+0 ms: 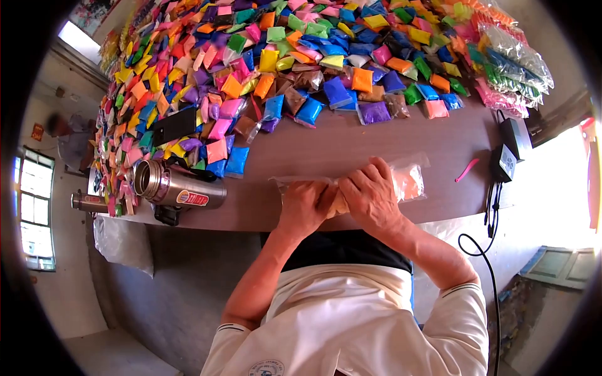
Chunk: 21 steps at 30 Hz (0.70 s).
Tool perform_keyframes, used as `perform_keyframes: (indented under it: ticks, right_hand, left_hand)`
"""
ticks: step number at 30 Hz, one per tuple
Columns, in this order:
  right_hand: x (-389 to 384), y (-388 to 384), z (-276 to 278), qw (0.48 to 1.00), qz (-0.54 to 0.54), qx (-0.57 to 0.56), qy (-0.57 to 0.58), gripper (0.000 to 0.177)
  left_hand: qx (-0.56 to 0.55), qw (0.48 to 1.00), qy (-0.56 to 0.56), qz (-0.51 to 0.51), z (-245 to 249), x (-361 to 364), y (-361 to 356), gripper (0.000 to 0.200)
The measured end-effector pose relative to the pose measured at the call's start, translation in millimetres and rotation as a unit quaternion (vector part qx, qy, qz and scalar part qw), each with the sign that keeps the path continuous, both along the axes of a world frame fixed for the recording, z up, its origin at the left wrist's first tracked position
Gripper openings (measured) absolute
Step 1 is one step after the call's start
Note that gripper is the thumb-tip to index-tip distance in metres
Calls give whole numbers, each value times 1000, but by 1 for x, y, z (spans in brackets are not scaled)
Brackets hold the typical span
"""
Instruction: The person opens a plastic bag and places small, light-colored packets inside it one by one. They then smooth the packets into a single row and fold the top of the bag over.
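A clear plastic bag point(411, 175) with peach-coloured packets inside lies across the front edge of the brown table point(439, 141). My left hand point(304, 203) grips the bag's left part, its fingers curled in toward the middle. Close beside it, my right hand point(372, 194) is closed over the bag with bent fingers, and the peach contents show past its right side. Both palms face down, so the fingertips and the bag's middle are partly hidden. Beyond the hands, small sealed packets in many colours, such as a blue packet point(309, 113), form a broad heap.
Left of my hands, a steel flask point(210, 193) lies on its side. A black phone point(175, 127) rests on the packets. At right are a small pink tool point(466, 170), black adapters point(503, 163) with a hanging cable point(495, 276), and bagged packets point(511, 69). Another person point(75, 141) is far left.
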State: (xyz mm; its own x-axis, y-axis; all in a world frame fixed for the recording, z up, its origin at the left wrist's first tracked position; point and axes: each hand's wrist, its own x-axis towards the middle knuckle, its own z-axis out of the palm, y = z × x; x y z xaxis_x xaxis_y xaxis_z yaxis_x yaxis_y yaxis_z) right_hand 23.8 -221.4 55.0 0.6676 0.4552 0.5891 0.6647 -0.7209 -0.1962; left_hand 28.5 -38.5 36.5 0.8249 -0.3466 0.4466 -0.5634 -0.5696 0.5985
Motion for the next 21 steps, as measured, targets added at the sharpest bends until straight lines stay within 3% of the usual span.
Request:
perform_keyframes:
  ticks: [7, 13, 21]
  right_hand:
    - [0, 2, -6, 1000, -19, 7, -16, 28]
    - [0, -1, -8, 1000, -22, -4, -2, 26]
    - [-1, -2, -15, 1000, -9, 13, -12, 27]
  left_hand:
    - [12, 997, 75, -8, 3, -5, 10, 10]
    - [-14, 995, 65, 73, 0, -15, 48, 21]
    - [-13, 994, 52, 97, 3, -24, 44, 24]
